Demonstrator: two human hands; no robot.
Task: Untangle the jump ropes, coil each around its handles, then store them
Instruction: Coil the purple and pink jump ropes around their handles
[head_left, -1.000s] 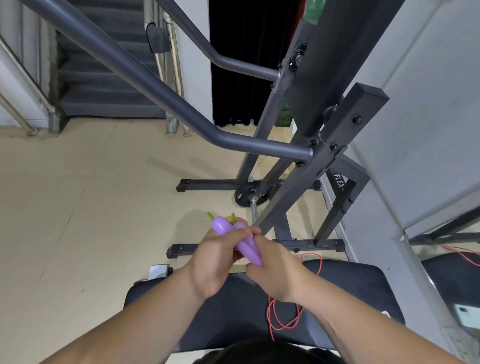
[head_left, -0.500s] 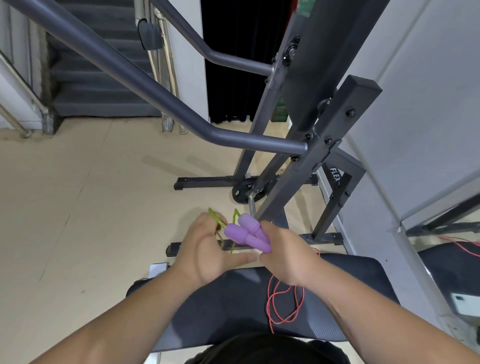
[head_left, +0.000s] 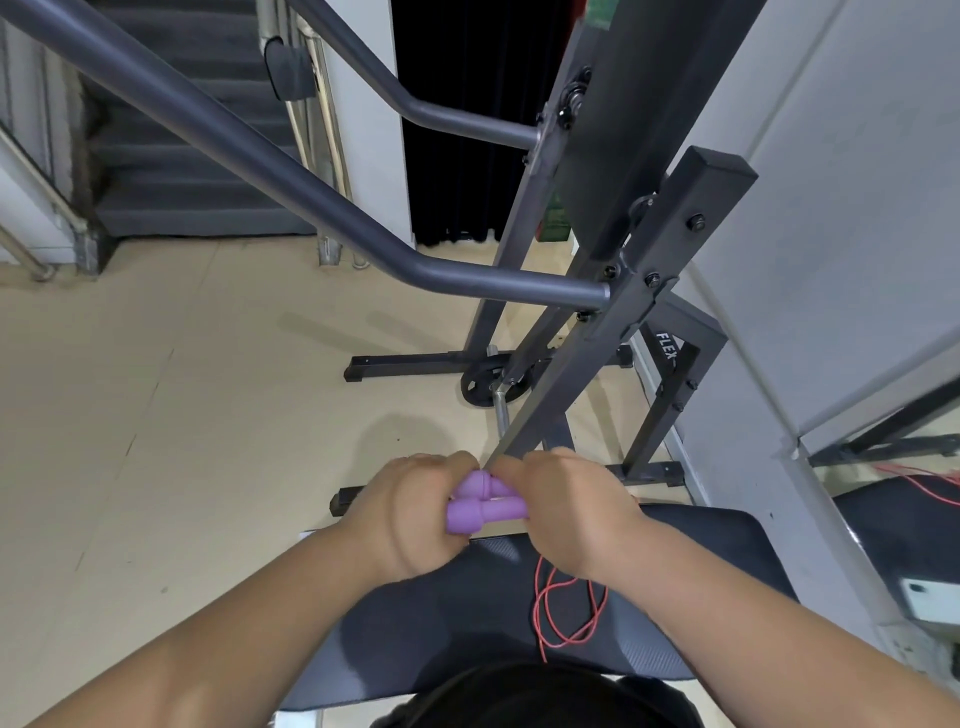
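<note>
So, left hand (head_left: 410, 512): it is wrapping its fingers round the rounded ends of the purple jump-rope handles (head_left: 485, 506), knuckles up, thumb side turned toward the other hand.
Right hand (head_left: 563, 506): it is closing over the other end of the same pair, fingers curled down on top and hiding the shafts from the middle onward.
Purple jump-rope handles: the two are lying side by side and touching, pressed together between both hands, and they are hovering just above the far edge of the bench pad (head_left: 441, 639). I cannot tell where their cord is running; the hands are covering it.
Red jump rope (head_left: 569, 610): it is lying in loose loops on the black bench pad, just under the right wrist, with its upper part disappearing behind the forearm.
Bench pad: it is sitting right in front of the person, both forearms reaching out over it.
Gym frame (head_left: 597, 364): its grey bars are slanting up beyond the hands, feet standing on the beige floor (head_left: 182, 415).
Weight plate (head_left: 485, 387): it is resting on the floor between the frame's legs.
Staircase (head_left: 171, 171): it is rising at the far left.
</note>
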